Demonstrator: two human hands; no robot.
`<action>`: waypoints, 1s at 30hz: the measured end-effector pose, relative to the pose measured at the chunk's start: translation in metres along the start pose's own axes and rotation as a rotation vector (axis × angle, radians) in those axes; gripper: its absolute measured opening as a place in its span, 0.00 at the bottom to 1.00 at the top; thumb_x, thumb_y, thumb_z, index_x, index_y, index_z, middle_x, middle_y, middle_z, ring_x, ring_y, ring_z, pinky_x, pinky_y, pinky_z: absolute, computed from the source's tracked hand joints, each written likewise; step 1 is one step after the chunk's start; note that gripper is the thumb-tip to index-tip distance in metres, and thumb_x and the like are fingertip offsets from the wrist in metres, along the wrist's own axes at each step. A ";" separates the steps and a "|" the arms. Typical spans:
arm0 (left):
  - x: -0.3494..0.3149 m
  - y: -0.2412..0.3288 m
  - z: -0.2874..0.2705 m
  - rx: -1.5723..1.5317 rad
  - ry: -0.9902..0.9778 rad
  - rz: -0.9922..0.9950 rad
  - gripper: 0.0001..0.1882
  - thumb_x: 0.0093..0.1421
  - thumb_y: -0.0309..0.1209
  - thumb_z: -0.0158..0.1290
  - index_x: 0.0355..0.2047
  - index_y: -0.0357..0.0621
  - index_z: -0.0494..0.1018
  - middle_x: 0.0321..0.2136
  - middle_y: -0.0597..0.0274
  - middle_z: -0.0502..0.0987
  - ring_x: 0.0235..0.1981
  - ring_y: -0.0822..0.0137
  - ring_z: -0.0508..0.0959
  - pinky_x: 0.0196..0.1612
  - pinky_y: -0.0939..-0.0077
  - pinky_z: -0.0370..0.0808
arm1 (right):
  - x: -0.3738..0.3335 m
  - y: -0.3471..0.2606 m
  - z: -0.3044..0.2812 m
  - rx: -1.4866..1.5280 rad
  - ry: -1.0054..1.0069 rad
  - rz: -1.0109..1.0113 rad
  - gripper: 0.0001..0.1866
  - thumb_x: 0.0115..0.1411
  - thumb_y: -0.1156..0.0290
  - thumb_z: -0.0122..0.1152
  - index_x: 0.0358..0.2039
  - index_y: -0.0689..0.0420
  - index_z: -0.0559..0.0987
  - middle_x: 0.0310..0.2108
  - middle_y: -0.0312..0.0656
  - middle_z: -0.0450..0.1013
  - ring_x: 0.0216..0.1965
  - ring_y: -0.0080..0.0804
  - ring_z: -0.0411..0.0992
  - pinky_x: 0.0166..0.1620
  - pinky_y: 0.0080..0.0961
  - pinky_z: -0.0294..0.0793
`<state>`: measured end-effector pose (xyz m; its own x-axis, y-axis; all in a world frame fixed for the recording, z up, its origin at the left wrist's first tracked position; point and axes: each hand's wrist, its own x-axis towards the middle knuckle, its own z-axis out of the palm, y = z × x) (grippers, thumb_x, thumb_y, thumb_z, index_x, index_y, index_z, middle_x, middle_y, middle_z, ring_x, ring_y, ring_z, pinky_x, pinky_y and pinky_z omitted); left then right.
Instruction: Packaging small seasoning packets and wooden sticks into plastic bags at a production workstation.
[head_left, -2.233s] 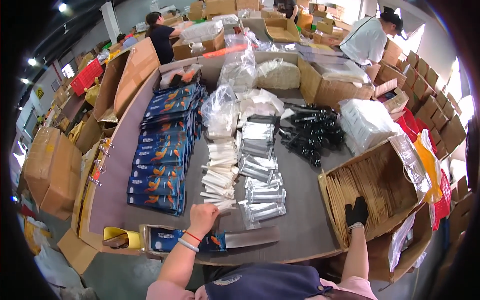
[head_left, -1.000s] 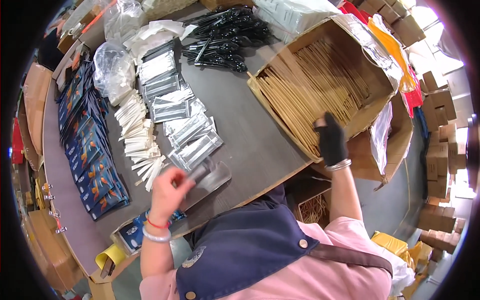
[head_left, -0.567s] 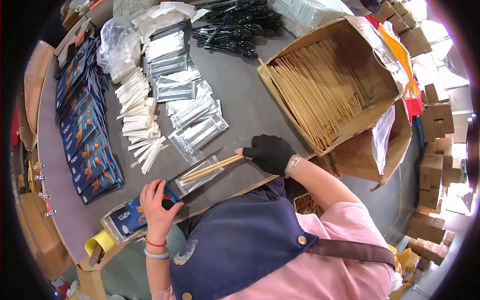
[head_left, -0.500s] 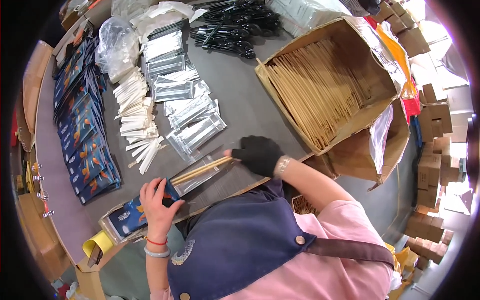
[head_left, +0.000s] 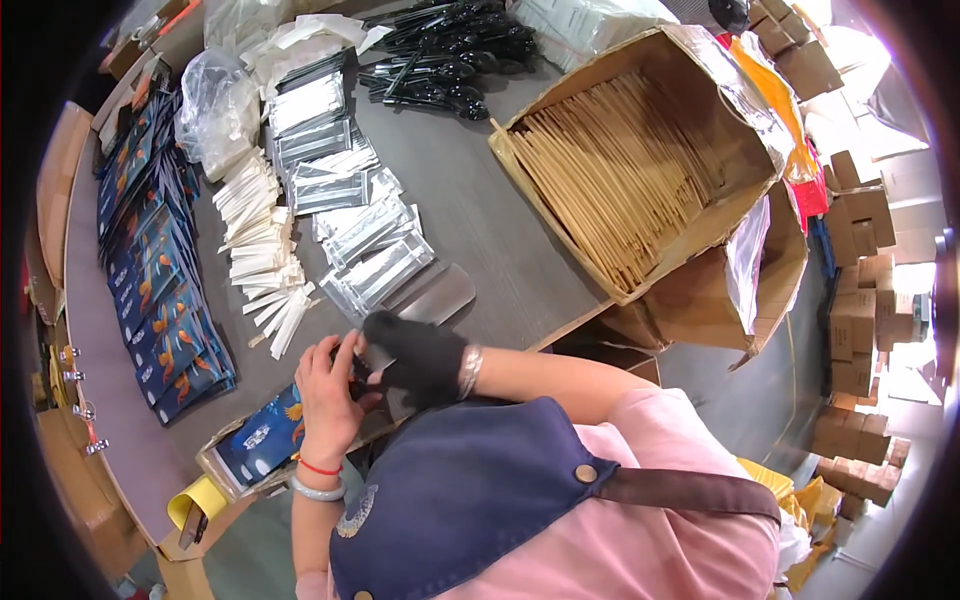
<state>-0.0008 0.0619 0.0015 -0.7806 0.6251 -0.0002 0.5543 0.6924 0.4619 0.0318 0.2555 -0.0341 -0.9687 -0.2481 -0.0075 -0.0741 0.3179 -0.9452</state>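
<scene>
My bare left hand (head_left: 330, 395) bends its fingers and thumb around the open end of a dark blue printed packet, near the front table edge. More blue packets (head_left: 262, 440) lie in a narrow tray (head_left: 222, 470) beside that wrist. In a black fingerless glove, my right hand (head_left: 418, 360) meets the left, its fingers closed at the packet's mouth. What it pinches is hidden by both hands; no chopsticks show between them. A flat grey rounded plate (head_left: 440, 295) lies just beyond the glove. Clear plastic sleeves (head_left: 385, 270) sit next to it.
A cardboard box (head_left: 560, 225) of wooden chopsticks (head_left: 610, 175) stands at right. Across the table are white paper packets (head_left: 262, 250), stacked blue packets (head_left: 165, 330), black spoons (head_left: 450, 55) and a clear plastic bag (head_left: 218, 110). A yellow roll (head_left: 196, 503) hangs at the front left corner.
My right hand has moved left and down to my left hand. The pair of chopsticks it held has gone out of sight. The grey plate is now uncovered.
</scene>
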 end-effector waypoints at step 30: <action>-0.042 -0.054 0.023 -0.086 0.344 -0.485 0.47 0.42 0.50 0.70 0.59 0.37 0.67 0.59 0.47 0.64 0.64 0.46 0.58 0.67 0.43 0.45 | -0.009 -0.043 -0.057 -0.939 0.000 -0.062 0.33 0.39 0.57 0.76 0.45 0.54 0.75 0.41 0.41 0.71 0.45 0.43 0.69 0.53 0.41 0.63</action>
<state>0.0087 0.0063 -0.0436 -0.9952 0.0826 0.0518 0.0974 0.8290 0.5507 0.0298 0.2959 0.0255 -0.9566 -0.2896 0.0338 -0.2865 0.9120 -0.2937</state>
